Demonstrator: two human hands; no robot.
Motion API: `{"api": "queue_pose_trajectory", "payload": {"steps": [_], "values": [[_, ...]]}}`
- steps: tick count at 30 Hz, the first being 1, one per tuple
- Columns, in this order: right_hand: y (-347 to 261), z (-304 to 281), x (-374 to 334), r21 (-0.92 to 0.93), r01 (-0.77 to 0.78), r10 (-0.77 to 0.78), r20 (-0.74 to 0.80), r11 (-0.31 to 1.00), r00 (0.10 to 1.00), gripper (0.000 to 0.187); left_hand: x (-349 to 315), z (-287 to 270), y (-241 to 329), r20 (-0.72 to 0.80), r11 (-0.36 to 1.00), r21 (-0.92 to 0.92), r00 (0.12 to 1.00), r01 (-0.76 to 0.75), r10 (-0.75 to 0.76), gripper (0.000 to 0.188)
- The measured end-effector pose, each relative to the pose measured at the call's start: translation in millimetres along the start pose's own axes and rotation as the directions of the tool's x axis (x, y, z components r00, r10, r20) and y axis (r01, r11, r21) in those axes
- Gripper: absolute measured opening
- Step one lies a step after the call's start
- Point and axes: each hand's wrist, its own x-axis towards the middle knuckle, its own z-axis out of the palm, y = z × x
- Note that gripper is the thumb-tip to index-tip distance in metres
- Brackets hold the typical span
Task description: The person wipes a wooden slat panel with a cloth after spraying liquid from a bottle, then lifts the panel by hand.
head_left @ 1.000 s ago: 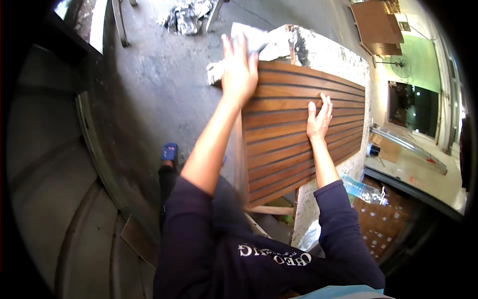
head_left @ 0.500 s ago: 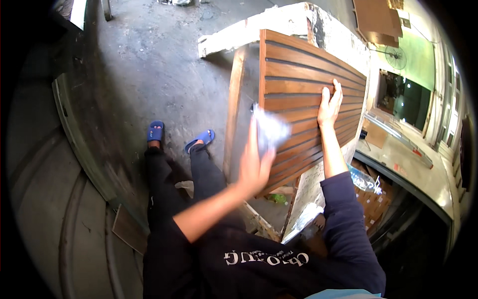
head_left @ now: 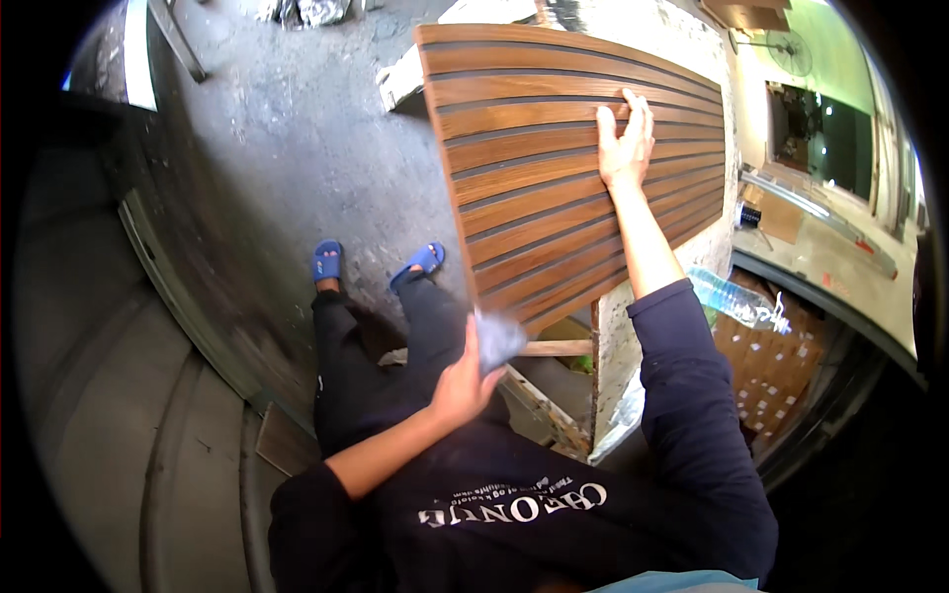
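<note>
A brown slatted wooden panel (head_left: 534, 178) with dark grooves is held at a slant over a whitish, paint-worn bench (head_left: 682, 40). My right hand (head_left: 628, 143) lies against the panel's face with fingers apart, gripping nothing. At the panel's near left corner, my left hand (head_left: 463, 390) is closed on a pale bluish-white cloth (head_left: 500, 339). Motion blurs the cloth, and it appears to touch the panel's edge there. The panel's underside is hidden.
To the right, a clear plastic bottle (head_left: 741, 299) lies beside a worktop (head_left: 840, 277) with a long metal bar (head_left: 825, 212) on it. A wooden strut (head_left: 559, 348) shows under the panel. Dark grey floor (head_left: 297, 148) spreads left, with a wall fan (head_left: 789, 54) far right.
The panel has swung left and toward me, showing more of its face. My left hand with the cloth has moved down along its left edge; my right hand has shifted left and farther away.
</note>
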Motion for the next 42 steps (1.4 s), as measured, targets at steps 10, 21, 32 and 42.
{"api": "queue_pose_trajectory", "payload": {"steps": [10,21,32,42], "values": [[1.2,-0.2,-9.3,-0.005,-0.074,0.074,0.101,0.997,0.992,0.068,8.1,-113.2,16.7,-0.438,0.870,-0.477,0.826,0.122,-0.355,0.032],[46.7,-88.4,-148.4,0.221,0.301,-0.362,0.343,0.928,0.867,0.072,14.8,-37.8,42.6,-0.402,0.707,-0.707,0.826,-0.007,-0.394,0.038],[170.9,-97.2,-155.4,0.011,-0.019,0.017,0.206,1.000,0.978,0.074,110.4,-102.0,44.0,-0.574,0.867,-0.475,0.799,-0.149,-0.178,0.032],[135.7,-79.2,-158.0,0.035,-0.065,0.061,0.101,0.997,0.993,0.065,208.8,-138.6,85.5,-0.439,0.683,-0.708,0.869,-0.178,-0.229,0.037]]}}
